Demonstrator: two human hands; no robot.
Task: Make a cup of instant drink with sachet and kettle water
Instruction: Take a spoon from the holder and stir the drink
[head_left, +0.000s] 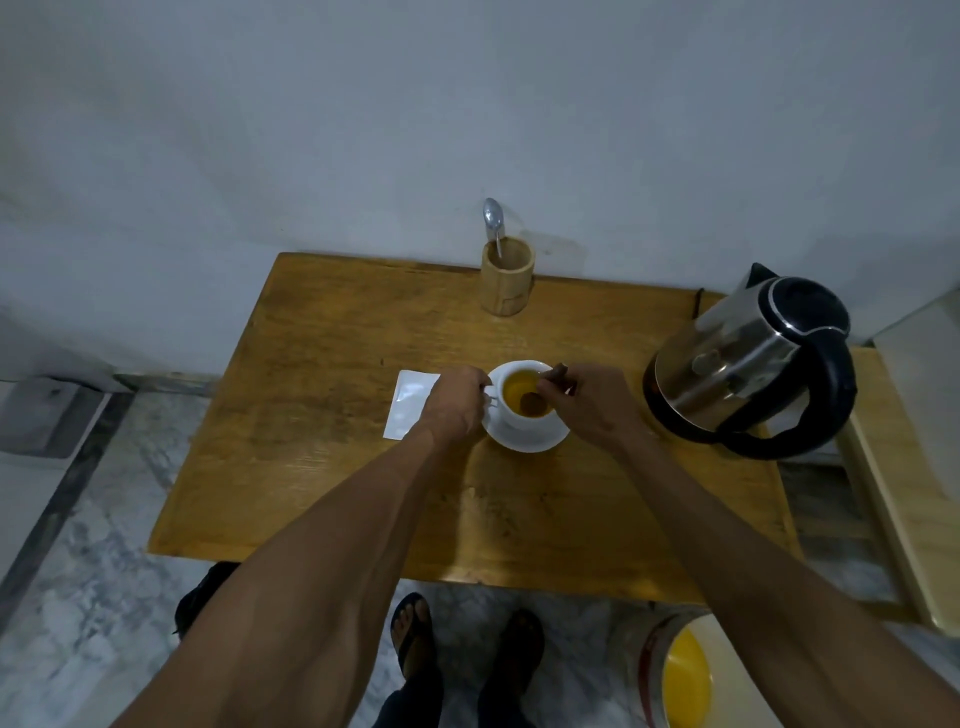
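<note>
A white cup (519, 415) holding amber liquid stands on a white saucer (540, 444) in the middle of the wooden table (322, 441). My left hand (457, 405) pinches the cup's handle on its left side. My right hand (592, 405) grips a spoon (535, 401) whose bowl sits in the liquid. A white sachet (408, 410) lies flat just left of the cup, partly under my left hand. The steel and black kettle (748, 364) stands at the table's right edge.
A wooden holder (506, 280) with a metal spoon (492, 221) upright in it stands at the table's back edge by the wall. On the floor, a bucket with a yellow inside (685, 675) sits lower right. My sandalled feet (415, 639) are under the front edge.
</note>
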